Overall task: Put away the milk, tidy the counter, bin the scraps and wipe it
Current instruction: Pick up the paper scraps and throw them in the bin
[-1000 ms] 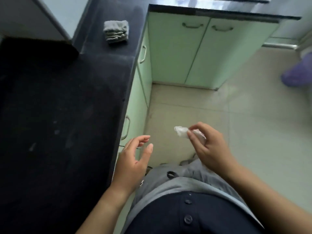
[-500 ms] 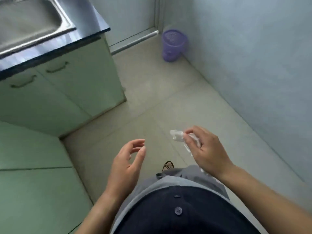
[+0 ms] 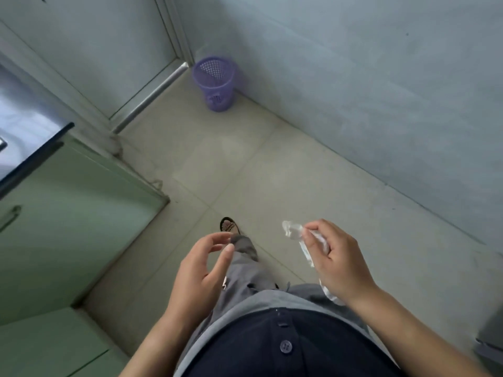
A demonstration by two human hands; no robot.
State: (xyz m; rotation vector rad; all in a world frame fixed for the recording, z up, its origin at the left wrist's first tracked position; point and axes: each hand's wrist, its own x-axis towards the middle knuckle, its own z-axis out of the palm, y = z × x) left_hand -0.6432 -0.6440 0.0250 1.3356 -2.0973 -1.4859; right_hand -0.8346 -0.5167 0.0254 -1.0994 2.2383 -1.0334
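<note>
Right hand [image 3: 337, 257] pinches a crumpled clear plastic scrap [image 3: 295, 232] btwn thumb & fingers. Left hand [image 3: 201, 270] empty, fingers loosely spread. Purple mesh plastic bin [image 3: 216, 84] stands in far corner, well apart.

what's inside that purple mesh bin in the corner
Looking into the purple mesh plastic bin, only its perforated inner wall shows near the rim. The bottom is hidden by the near wall, so any contents there cannot be seen.

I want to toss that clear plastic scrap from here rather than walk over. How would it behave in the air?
Probably badly. The plastic scrap looks thin and crumpled, drooping limp below the right hand, so it is likely very light and floppy and would flutter short. The purple bin stands well across the floor, so carrying it seems safer.
</note>
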